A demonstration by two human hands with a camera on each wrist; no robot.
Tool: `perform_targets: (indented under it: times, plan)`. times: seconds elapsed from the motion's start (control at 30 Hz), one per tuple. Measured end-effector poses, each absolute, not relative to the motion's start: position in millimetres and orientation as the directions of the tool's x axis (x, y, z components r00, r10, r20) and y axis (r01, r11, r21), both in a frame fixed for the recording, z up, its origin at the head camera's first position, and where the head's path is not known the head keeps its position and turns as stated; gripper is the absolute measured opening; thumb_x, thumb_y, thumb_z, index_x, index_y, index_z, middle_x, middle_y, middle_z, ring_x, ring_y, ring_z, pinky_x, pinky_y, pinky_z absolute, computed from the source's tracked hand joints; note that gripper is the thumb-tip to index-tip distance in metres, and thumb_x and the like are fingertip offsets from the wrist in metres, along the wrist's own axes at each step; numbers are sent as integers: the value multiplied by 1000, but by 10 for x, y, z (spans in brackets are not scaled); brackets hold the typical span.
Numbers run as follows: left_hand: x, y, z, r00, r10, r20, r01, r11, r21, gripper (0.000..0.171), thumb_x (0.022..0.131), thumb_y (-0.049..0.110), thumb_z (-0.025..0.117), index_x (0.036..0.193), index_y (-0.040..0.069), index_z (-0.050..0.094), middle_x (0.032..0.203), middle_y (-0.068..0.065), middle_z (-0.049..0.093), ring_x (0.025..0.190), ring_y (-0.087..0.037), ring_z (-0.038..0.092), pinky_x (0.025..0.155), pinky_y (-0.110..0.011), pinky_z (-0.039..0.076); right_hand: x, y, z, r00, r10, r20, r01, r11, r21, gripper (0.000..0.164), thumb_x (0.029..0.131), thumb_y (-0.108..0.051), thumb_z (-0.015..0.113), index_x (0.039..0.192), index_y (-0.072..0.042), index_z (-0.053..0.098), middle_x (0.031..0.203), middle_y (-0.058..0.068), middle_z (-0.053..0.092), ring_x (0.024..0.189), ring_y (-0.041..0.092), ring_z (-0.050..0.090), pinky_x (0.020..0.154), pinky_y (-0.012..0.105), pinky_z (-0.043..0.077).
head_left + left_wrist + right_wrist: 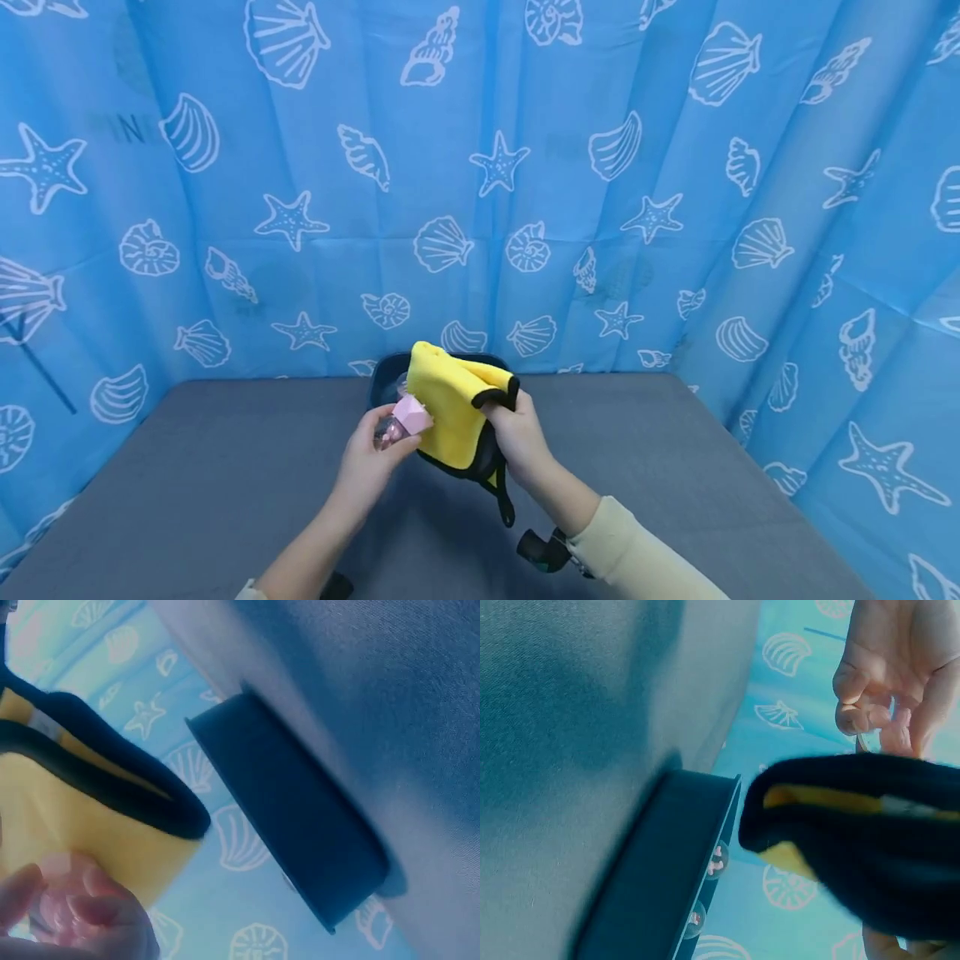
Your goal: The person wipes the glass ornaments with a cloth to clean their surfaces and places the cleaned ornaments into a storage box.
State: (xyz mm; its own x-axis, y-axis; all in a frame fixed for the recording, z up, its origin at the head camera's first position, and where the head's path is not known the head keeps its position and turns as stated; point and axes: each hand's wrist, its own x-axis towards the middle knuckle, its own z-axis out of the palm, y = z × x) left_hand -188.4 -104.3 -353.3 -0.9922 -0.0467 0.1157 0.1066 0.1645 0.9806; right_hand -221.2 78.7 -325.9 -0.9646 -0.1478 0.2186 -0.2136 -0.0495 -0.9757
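Note:
In the head view my left hand (363,467) pinches a small clear container with a pink faceted cap (412,414) and pink bits inside. My right hand (525,437) grips a yellow cloth (450,417) with black edging and a dark reverse side. The cloth hangs folded right beside the pink cap; whether they touch I cannot tell. Behind both stands a dark tray (384,382), partly hidden by the cloth. Two clear round containers (718,861) with pink bits show at the tray's rim in the right wrist view.
The tray rests on a grey table (247,467). A blue curtain with white shell prints (480,208) hangs behind the table and along its sides. Near my right wrist is a black device (543,550) by the sleeve.

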Motion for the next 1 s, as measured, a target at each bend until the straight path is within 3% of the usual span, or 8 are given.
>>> perform_targets:
  times: [0.2, 0.37, 0.5, 0.6, 0.73, 1.0]
  plan:
    - [-1893, -1020, -3549, -988, -28, 149, 144, 140, 980, 52, 93, 17, 65, 134, -7, 41, 128, -24, 49, 107, -33, 55, 92, -46, 49, -2226, 721, -3311, -947, -245, 207, -212, -3, -977, 35, 94, -1, 46, 128, 5, 53, 116, 17, 61, 100, 25, 61, 89, 43, 50]
    - [-1902, -1028, -3574, -991, -79, 106, 95, 132, 987, 53, 93, 20, 66, 133, -6, 43, 119, -21, 53, 92, -27, 57, 81, -37, 51, -2215, 755, -3345, -954, -234, 186, -193, 9, -981, 35, 92, -1, 47, 125, 7, 54, 112, 15, 62, 98, 23, 61, 88, 41, 50]
    - [-1894, -1054, -3555, -993, -64, 95, 89, 97, 991, 53, 92, 19, 66, 134, -4, 43, 108, -16, 53, 79, -21, 54, 67, -28, 44, -2239, 790, -3306, -979, -156, 133, -132, -11, -991, 29, 92, -1, 48, 119, 7, 56, 104, 13, 62, 90, 20, 61, 81, 37, 50]
    - [-1893, -1053, -3536, -990, -29, 137, 134, 84, 987, 50, 92, 16, 66, 133, -1, 44, 115, -16, 51, 88, -23, 53, 75, -29, 50, -2258, 786, -3287, -989, -110, 102, -97, -46, -994, 26, 93, -3, 50, 117, 6, 56, 104, 13, 62, 90, 20, 60, 81, 37, 49]
    - [-1887, -1039, -3552, -975, -2, 221, 219, 129, 967, 48, 93, 12, 65, 133, -2, 43, 128, -20, 48, 103, -28, 54, 92, -41, 50, -2224, 728, -3308, -982, -155, 105, -100, -44, -994, 29, 94, -4, 51, 120, 7, 54, 111, 15, 62, 96, 21, 61, 85, 39, 50]
    - [-1909, -1045, -3600, -981, -22, 194, 186, 191, 964, 47, 94, 13, 64, 132, -3, 42, 128, -21, 47, 107, -32, 54, 93, -46, 49, -2161, 746, -3325, -978, -169, 123, -116, -49, -992, 29, 92, -1, 51, 119, 8, 54, 106, 14, 62, 92, 21, 62, 82, 37, 52]
